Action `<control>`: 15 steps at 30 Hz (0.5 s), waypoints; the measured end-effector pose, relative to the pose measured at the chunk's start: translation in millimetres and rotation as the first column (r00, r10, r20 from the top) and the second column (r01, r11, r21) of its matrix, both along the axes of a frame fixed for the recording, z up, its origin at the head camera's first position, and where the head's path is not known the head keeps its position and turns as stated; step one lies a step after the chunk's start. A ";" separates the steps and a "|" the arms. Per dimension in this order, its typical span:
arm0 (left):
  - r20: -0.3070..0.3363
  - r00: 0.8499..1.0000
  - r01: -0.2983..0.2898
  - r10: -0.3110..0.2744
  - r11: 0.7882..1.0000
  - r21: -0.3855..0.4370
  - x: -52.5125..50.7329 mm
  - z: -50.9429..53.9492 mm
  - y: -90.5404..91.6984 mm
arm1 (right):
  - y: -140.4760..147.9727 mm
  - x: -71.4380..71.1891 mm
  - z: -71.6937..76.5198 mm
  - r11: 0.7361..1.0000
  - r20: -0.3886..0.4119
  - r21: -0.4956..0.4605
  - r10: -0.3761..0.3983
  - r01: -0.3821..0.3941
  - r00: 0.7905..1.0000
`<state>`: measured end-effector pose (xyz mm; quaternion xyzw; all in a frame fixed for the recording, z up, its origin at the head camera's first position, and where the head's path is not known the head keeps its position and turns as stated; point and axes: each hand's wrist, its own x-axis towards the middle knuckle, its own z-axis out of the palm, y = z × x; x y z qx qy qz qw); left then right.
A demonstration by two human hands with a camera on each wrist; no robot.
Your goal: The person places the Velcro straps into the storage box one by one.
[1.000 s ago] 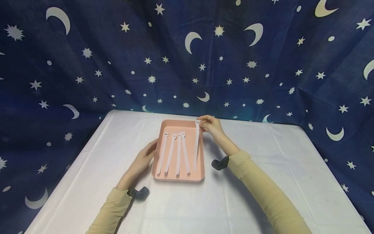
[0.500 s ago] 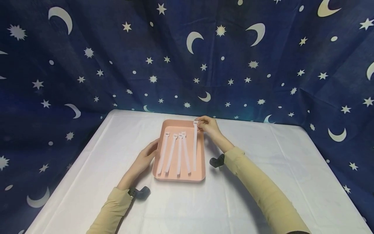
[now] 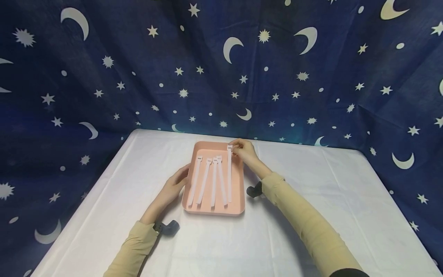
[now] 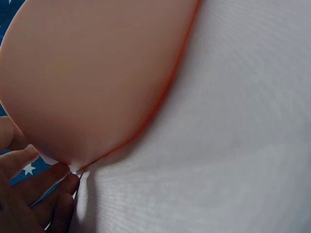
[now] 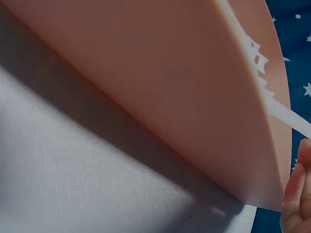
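A pink tray (image 3: 236, 208) holds several white cable ties (image 3: 214, 181), flat strips with slotted heads at the far end. They lie lengthwise, side by side. My right hand (image 3: 246, 151) pinches one more white cable tie (image 3: 229, 173) by its head at the far right corner, and its strip hangs down over the tray's right part. In the right wrist view, only fingertips (image 5: 293, 195) show beside the tray's wall (image 5: 194, 97). My left hand (image 3: 171, 187) rests against the tray's left side, its fingers (image 4: 41, 183) fairly straight along the wall (image 4: 97, 73).
The tray stands on a table with a white cloth (image 3: 311, 184). Behind it hangs a dark blue curtain (image 3: 207, 46) with moons and stars. Each wrist wears a dark camera, such as the right wrist's camera (image 3: 255, 190).
My right hand has moved left and slightly nearer, bringing its cable tie closer to the row in the tray. The left hand stays on the tray's side.
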<state>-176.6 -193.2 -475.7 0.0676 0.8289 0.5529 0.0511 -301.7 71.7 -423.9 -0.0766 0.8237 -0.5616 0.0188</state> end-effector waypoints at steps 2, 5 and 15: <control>0.002 1.000 -0.003 0.003 1.000 -0.005 0.0 0.3 0.3 | -1.4 -1.0 0.0 1.000 -0.017 0.029 -0.001 0.002 1.000; 0.006 1.000 -0.008 0.008 1.000 -0.017 -0.3 0.5 0.4 | -3.2 -2.0 0.4 0.997 -0.045 0.073 0.003 0.000 0.999; 0.005 1.000 -0.022 0.022 1.000 -0.017 -1.0 -0.8 0.4 | -8.2 -5.7 -3.1 0.974 -0.117 0.224 0.039 -0.012 0.992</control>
